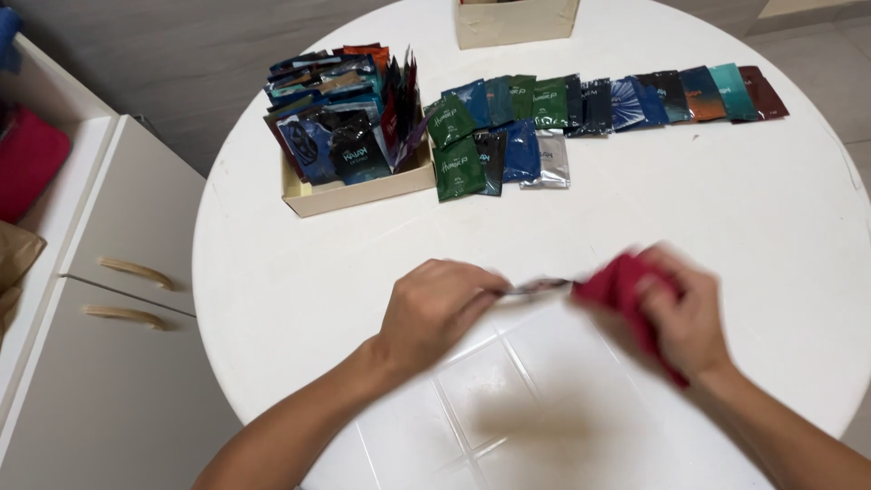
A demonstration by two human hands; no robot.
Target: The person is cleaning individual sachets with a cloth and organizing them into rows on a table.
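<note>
A small flat sachet with a dark, shiny face point(537, 287) is held edge-on just below the middle of the frame, above the round white table point(272, 272). It is blurred, so its print and exact colour cannot be made out. The left hand point(435, 308) pinches its left end, fingers curled in and closed on it. The right hand point(680, 318), at the lower right of centre, is closed around a crumpled dark red cloth point(621, 286), which touches the sachet's right end; this hand and the cloth are blurred too. Both forearms run in from the bottom edge of the frame.

Further up the table, right of centre, a row of flat sachets in blue, teal, dark green, orange-brown and maroon point(635, 100) lies overlapping in a line toward the upper right. At its left end a short second row holds two dark green sachets point(458, 168), a black one, a blue one and a silver-grey sachet point(552, 159). Just left of these, in the upper left of the tabletop, stands a shallow cream cardboard tray point(363, 192) packed with upright sachets in dark blue, black, red and orange. At the top edge, a second cream cardboard box point(517, 25) is cut off by the frame.

Along the left side of the frame stands a white cabinet point(136, 227) with two pale bar handles, with a dark pink thing point(27, 159) beside it.
</note>
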